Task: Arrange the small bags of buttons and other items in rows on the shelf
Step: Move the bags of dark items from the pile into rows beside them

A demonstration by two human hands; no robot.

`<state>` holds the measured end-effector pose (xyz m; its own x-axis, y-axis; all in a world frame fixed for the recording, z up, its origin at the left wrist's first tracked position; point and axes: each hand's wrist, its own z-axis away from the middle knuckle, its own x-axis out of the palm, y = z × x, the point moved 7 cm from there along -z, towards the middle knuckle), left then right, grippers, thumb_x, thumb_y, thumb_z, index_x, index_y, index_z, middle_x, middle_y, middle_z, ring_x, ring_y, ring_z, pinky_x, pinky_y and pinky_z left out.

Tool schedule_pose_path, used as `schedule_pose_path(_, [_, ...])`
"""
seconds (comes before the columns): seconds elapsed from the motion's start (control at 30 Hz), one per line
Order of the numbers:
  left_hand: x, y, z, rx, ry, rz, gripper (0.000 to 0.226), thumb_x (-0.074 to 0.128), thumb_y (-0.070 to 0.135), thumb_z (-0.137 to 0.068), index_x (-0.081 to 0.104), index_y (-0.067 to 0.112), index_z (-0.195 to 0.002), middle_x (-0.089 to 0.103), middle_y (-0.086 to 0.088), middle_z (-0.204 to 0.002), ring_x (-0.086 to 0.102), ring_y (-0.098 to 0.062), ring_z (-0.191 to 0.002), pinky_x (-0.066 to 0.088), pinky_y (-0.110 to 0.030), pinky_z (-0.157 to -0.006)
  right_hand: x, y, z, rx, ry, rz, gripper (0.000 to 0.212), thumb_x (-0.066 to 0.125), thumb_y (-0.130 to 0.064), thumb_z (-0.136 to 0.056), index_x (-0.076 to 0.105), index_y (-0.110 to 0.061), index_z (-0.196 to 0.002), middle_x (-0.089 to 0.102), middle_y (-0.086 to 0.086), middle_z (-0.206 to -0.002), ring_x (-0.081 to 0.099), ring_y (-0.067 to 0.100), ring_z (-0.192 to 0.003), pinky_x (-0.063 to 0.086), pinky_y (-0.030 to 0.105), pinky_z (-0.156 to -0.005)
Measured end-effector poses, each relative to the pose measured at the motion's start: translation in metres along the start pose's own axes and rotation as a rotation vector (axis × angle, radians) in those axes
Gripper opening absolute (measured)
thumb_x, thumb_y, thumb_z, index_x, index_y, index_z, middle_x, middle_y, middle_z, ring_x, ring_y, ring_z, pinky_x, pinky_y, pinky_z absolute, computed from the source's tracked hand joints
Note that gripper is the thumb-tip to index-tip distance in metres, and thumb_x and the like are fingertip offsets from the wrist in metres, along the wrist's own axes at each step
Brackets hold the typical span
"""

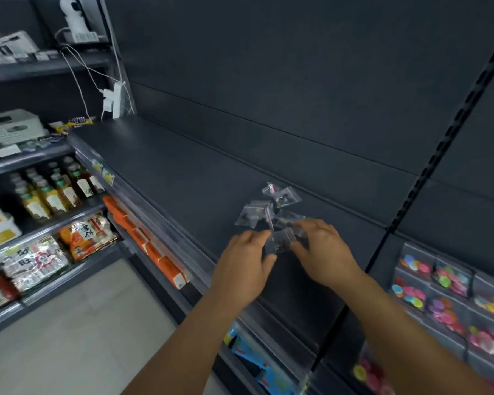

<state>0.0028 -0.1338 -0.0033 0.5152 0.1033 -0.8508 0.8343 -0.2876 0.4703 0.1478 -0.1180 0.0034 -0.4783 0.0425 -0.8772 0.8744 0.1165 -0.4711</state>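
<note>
- Left hand (244,252) and right hand (320,246) together pinch one small clear bag (278,242) just above the dark shelf (183,166).
- A loose heap of bags (268,208) lies on the shelf just behind that bag.

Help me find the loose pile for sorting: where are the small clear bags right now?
In the head view, the small clear bags lie in a loose cluster on the dark shelf, right of centre, just beyond the left hand and right hand.
</note>
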Motion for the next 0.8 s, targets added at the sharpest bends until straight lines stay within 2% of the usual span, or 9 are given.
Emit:
schedule_pose_path(0.2, [0.020,-0.010,-0.037,-0.073,-0.009,0.090,0.040,0.058,0.038,-0.089,0.050,0.021,-0.125,0.057,0.000,-0.121,0.045,-0.020,-0.116,0.044,-0.033,-0.089,0.009,0.030,-0.047,0.123,-0.030,0.051,0.052,0.051,-0.022,-0.093,0.036,-0.019,-0.143,0.038,0.001,-0.148,0.032,0.022,-0.135,0.029,0.031,-0.109])
schedule_pose_path(0.27, [0.024,-0.012,-0.046,-0.077,-0.035,0.129,0.036,0.062,0.034,-0.087,0.052,0.019,-0.118,0.060,0.000,-0.113,0.050,-0.019,-0.110,0.047,-0.034,-0.084,0.013,0.036,-0.054,0.159,-0.056,0.061,0.049,0.049,-0.019,-0.093,0.040,-0.020,-0.141,0.041,0.001,-0.146,0.035,0.024,-0.133,0.034,0.034,-0.108])
schedule_pose_path(0.37, [0.029,-0.017,-0.055,-0.080,-0.089,0.195,0.029,0.063,0.025,-0.087,0.052,0.021,-0.114,0.065,0.004,-0.093,0.060,-0.015,-0.093,0.043,-0.027,-0.068,0.012,0.038,-0.057,0.171,-0.004,0.106,0.033,0.051,-0.017,-0.091,0.059,-0.020,-0.123,0.057,0.003,-0.128,0.050,0.025,-0.117,0.046,0.035,-0.092])
schedule_pose_path(0.43, [0.030,-0.023,-0.058,-0.091,-0.139,0.237,0.031,0.063,0.021,-0.086,0.054,0.022,-0.116,0.066,0.007,-0.084,0.062,-0.011,-0.084,0.041,-0.023,-0.066,0.008,0.038,-0.054,0.193,0.054,0.131,0.022,0.050,-0.017,-0.090,0.068,-0.021,-0.102,0.064,0.001,-0.112,0.058,0.023,-0.100,0.048,0.031,-0.079])
schedule_pose_path(0.5, [0.031,-0.030,-0.058,-0.107,-0.178,0.292,0.030,0.063,0.018,-0.085,0.061,0.021,-0.114,0.064,0.011,-0.082,0.061,-0.008,-0.078,0.043,-0.018,-0.068,0.006,0.039,-0.051,0.237,0.090,0.126,0.021,0.048,-0.016,-0.089,0.069,-0.021,-0.088,0.067,0.000,-0.100,0.061,0.022,-0.088,0.049,0.030,-0.070])
schedule_pose_path(0.53, [0.030,-0.034,-0.057,-0.114,-0.191,0.323,0.026,0.063,0.017,-0.084,0.065,0.021,-0.109,0.064,0.011,-0.082,0.061,-0.006,-0.077,0.044,-0.014,-0.068,0.006,0.040,-0.050,0.258,0.099,0.100,0.019,0.049,-0.018,-0.088,0.068,-0.020,-0.088,0.067,0.000,-0.097,0.061,0.022,-0.088,0.050,0.031,-0.070])
schedule_pose_path(0.6, [0.027,-0.041,-0.056,-0.126,-0.204,0.398,0.015,0.062,0.015,-0.084,0.070,0.026,-0.093,0.067,0.013,-0.083,0.060,0.002,-0.073,0.041,-0.005,-0.062,0.009,0.038,-0.048,0.278,0.073,0.055,0.019,0.057,-0.028,-0.086,0.065,-0.023,-0.103,0.063,-0.001,-0.102,0.058,0.020,-0.098,0.050,0.032,-0.080])
schedule_pose_path(0.7, [0.022,-0.050,-0.056,-0.176,-0.218,0.516,0.016,0.060,0.017,-0.086,0.064,0.031,-0.078,0.064,0.015,-0.076,0.057,0.005,-0.068,0.039,-0.002,-0.051,0.018,0.032,-0.051,0.299,-0.004,0.137,0.045,0.062,-0.040,-0.083,0.054,-0.028,-0.125,0.052,0.001,-0.117,0.045,0.021,-0.115,0.043,0.033,-0.093])
schedule_pose_path(0.8, [0.016,-0.059,-0.055,-0.236,-0.222,0.609,0.010,0.058,0.020,-0.087,0.063,0.027,-0.081,0.064,0.012,-0.076,0.058,0.000,-0.066,0.038,-0.003,-0.046,0.019,0.023,-0.052,0.296,0.105,0.213,0.027,0.055,-0.032,-0.089,0.063,-0.024,-0.113,0.055,0.004,-0.112,0.050,0.024,-0.110,0.042,0.028,-0.078])
